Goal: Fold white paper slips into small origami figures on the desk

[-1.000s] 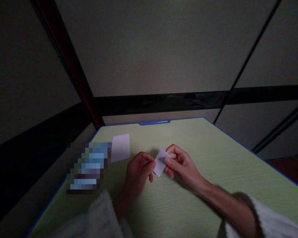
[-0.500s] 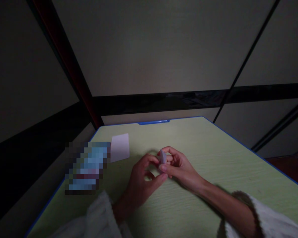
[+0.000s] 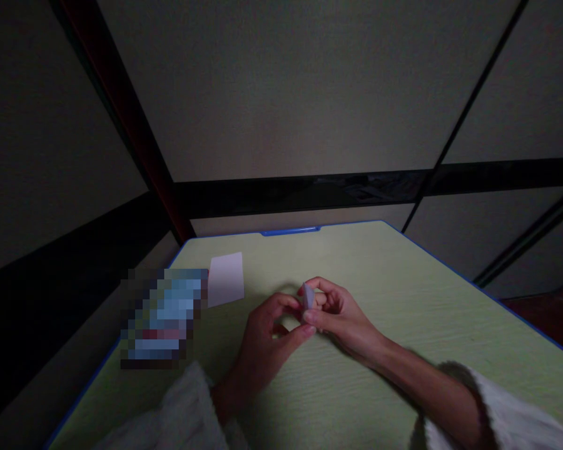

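Note:
A small piece of folded pale paper (image 3: 308, 296) stands tilted on edge above the table, between my two hands. My right hand (image 3: 342, 312) pinches it with the thumb in front and the fingers curled behind. From the left side my left hand (image 3: 267, 334) closes on its lower part, index fingertip and thumb bent toward each other. The fingertips hide the lower end of the paper, so its full shape does not show. A flat, pale square sheet of paper (image 3: 226, 279) lies on the table, left of and beyond my hands.
The light green table (image 3: 356, 256) has a blue rim and a blue handle (image 3: 291, 231) at its far edge. A pixelated, blurred rectangular object (image 3: 169, 312) lies at the left edge. Pale panels with dark bands (image 3: 304, 194) stand right behind the table.
My left thumb has shifted slightly up toward the folded paper, and the left fingers sit closer to it. My right hand has hardly moved.

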Available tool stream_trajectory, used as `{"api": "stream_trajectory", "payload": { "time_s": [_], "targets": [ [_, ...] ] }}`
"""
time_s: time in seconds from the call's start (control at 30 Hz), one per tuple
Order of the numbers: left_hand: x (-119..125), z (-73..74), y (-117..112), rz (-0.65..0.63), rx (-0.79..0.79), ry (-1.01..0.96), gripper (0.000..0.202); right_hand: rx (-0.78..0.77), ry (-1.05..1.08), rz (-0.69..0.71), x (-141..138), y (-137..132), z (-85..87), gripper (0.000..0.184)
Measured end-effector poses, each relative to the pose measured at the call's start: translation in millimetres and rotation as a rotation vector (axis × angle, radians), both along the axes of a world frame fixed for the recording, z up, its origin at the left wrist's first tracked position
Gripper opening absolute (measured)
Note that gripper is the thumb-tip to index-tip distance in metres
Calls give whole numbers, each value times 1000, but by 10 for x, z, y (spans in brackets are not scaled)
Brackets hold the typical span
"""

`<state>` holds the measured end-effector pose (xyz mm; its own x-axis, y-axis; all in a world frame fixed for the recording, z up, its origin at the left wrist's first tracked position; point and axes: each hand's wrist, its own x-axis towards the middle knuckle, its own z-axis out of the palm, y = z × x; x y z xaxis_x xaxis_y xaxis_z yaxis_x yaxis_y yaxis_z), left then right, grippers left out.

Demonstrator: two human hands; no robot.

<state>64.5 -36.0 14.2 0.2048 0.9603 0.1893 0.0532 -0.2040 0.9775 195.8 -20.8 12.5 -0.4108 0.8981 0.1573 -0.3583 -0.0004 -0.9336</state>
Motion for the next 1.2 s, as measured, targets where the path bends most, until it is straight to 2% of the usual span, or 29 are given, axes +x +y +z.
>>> {"api": "stream_trajectory", "payload": {
  "time_s": [0.43, 0.8, 1.03, 1.2],
  "targets": [
    [-20, -24, 2, -80, -32, -96, 10, 14, -9, 12, 16, 11, 0, 24],
    [-25, -6, 39, 44, -71, -162, 12, 26, -117, -51, -6, 1, 26, 30],
    [-7, 7, 47, 70, -111, -119, 14, 38, -175, -60, -24, -14, 37, 31],
    [-6, -20, 61, 80, -113, -181, 17, 28, -169, -65, -20, -17, 54, 27]
  ]
}}
